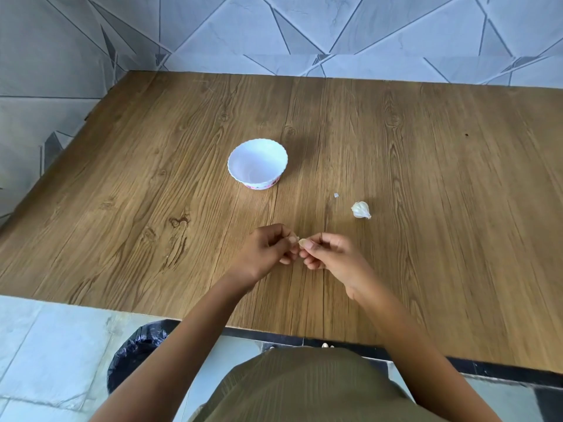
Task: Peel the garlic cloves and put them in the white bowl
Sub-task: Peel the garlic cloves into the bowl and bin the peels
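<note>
Nothing here can be read: no text, label, brand, number or sign. The one printed marking is a pink band [264, 186] round the foot of the white bowl [257, 141], showing on the bowl's side from about 5 to 6 o'clock. It is too small and blurred to tell whether it carries letters or only a pattern.
</note>
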Demonstrator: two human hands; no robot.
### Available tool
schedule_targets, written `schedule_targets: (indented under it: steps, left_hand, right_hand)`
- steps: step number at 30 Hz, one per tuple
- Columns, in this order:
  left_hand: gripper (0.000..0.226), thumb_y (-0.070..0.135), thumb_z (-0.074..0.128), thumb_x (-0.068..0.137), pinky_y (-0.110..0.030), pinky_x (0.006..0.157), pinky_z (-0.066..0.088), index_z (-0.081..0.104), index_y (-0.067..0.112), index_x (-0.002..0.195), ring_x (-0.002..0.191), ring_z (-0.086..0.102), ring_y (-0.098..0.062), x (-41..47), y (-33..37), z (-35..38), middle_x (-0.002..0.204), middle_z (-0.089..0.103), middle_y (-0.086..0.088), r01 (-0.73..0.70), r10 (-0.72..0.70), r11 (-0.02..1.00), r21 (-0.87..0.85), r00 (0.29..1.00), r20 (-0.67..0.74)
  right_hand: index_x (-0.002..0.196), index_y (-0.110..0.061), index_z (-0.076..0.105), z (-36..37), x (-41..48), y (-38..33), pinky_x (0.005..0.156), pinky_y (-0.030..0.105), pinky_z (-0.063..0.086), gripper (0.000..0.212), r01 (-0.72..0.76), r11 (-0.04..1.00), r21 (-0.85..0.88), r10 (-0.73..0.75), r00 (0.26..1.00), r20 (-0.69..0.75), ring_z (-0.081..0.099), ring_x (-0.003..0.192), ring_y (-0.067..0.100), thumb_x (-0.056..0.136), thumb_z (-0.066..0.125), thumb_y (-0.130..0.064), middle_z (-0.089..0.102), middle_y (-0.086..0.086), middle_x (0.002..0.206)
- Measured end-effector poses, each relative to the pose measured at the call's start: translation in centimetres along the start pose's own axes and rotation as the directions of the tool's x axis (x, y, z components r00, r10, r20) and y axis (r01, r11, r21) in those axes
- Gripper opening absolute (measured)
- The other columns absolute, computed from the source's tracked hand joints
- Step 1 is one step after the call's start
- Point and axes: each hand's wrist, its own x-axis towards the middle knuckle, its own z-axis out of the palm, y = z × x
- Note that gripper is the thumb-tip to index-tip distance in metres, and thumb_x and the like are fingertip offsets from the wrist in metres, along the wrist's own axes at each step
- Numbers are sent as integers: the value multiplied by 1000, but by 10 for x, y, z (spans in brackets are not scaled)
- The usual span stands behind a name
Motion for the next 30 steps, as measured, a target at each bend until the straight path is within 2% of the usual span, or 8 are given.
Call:
schedule_targets:
  steps: [2, 5, 7, 12, 15, 19, 24, 30]
  left_hand:
    - [15, 5, 52, 94, -25, 61, 51, 64, -1, 87, 68, 63, -19, 0, 2, -2, 75, 66, -8, 37, -33, 997, 63, 997, -64]
    - [17, 11, 56, 92, -30, 66, 51, 72, 4, 92, 68, 62, -18, 1, 0, -7, 77, 66, -4, -114, 180, 883, 455, 978, -104]
    - [13, 16, 64, 87, -33, 67, 50, 74, 8, 91, 70, 61, -18, -1, 0, -8, 84, 67, -5, -167, 272, 788, 593, 958, -92]
    - [12, 10, 78, 74, -23, 62, 52, 67, 10, 77, 63, 62, -8, -3, 5, -7, 73, 64, 8, -163, 256, 887, 432, 952, -166]
    - [4, 14, 70, 83, -23, 64, 56, 71, 11, 85, 66, 66, -12, -4, 9, -8, 70, 69, -1, -36, 49, 988, 148, 996, -79]
    - [8, 14, 67, 86, -19, 63, 55, 72, 9, 88, 71, 69, -12, -6, 13, -7, 78, 73, -9, 74, -74, 987, -143, 997, 0]
    - [10, 13, 67, 85, -18, 60, 54, 70, 3, 85, 67, 67, -12, -3, 11, -6, 77, 71, -14, 97, -99, 988, -117, 995, -13]
    - [9, 6, 66, 85, -20, 58, 54, 66, -2, 85, 68, 69, -15, -4, 7, -9, 76, 71, -15, 103, -114, 986, -129, 990, -85]
  right_hand:
    - [86, -6, 68, 1, 0, 2, 61, 15, 51, 9, 25, 1000, 12, -25, 1000, -4, 62, 62, 3, 88, 62, -11, 67, 1, 72]
    - [88, -5, 69, 0, 0, 4, 62, 14, 52, 8, 60, 998, 8, -59, 998, -31, 63, 64, 3, 87, 63, -10, 68, 3, 74]
    - [88, -7, 69, 1, 0, 5, 62, 15, 52, 6, 75, 997, -4, -75, 996, -49, 63, 64, 4, 87, 63, -8, 68, 4, 76]
    - [88, -8, 69, 2, -1, 7, 60, 15, 51, 6, 119, 993, -28, -121, 988, -95, 64, 63, 5, 87, 63, -7, 69, 6, 76]
    - [85, -9, 69, 3, -1, 6, 61, 16, 52, 4, 151, 987, -56, -157, 979, -130, 64, 64, 7, 86, 65, -9, 69, 5, 75]
    - [81, -16, 68, 4, -1, 9, 66, 29, 56, 11, 234, 945, -227, -271, 951, -148, 66, 67, 16, 87, 64, -8, 69, 6, 73]
    - [82, -4, 70, 8, -4, 13, 65, 31, 53, 7, 374, 819, -436, -467, 875, -125, 63, 66, 14, 84, 69, -11, 68, 0, 72]
    - [74, -8, 61, 6, -4, 11, 56, 24, 45, 18, 369, 774, -515, -504, 851, -148, 53, 59, 4, 77, 76, -19, 57, -11, 65]
